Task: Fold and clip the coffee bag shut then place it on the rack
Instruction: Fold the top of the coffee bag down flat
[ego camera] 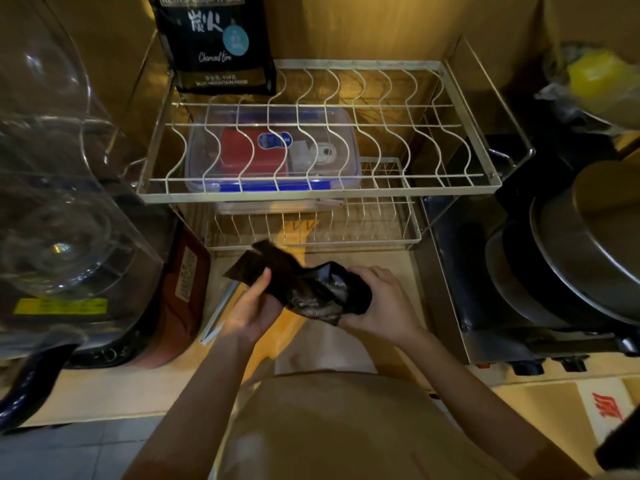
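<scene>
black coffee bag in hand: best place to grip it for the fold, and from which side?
Probably the flat top flap of the coffee bag, pinched from the left by the left hand. That end lies thin and creased, so it should fold, while the right hand wraps the bulkier crumpled end and steadies it. No clip is visible.

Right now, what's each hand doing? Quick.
Left hand: closed on the flattened top end of the black coffee bag.
Right hand: closed around the bag's bulky bottom end.
</scene>
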Demonstrator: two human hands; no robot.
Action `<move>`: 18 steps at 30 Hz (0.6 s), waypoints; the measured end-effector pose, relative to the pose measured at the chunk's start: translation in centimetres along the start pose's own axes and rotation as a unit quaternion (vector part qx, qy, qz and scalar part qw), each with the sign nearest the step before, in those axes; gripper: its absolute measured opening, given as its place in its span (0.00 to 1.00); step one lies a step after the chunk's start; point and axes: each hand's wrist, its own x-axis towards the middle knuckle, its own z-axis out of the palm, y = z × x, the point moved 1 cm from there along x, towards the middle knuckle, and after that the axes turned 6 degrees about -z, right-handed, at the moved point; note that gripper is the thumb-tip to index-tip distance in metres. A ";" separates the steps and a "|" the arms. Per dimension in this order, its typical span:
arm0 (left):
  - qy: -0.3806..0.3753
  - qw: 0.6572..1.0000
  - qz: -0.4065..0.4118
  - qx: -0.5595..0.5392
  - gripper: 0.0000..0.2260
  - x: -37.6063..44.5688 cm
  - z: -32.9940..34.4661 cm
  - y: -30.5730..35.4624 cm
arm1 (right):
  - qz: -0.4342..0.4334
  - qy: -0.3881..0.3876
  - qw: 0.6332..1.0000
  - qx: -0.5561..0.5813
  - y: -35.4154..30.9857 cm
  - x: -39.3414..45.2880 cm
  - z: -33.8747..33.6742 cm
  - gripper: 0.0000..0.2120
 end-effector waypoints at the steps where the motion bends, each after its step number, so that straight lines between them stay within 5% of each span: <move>1: 0.000 1.000 -0.004 0.001 0.32 -0.1 -0.1 -0.2 | -0.007 0.005 1.000 -0.010 -0.2 -0.1 0.0 0.37; 6: 0.016 1.000 0.003 -0.011 0.28 -0.1 -0.7 -0.5 | 0.015 -0.006 1.000 -0.013 -0.2 -0.4 0.5 0.36; 15: 0.051 0.997 0.041 0.033 0.44 -0.2 1.7 0.5 | 0.035 -0.018 0.999 0.026 0.1 -0.1 0.5 0.39; 18: 0.037 0.990 0.073 0.113 0.38 -0.8 3.4 1.1 | 0.042 0.016 0.996 0.078 -0.1 -0.5 0.4 0.39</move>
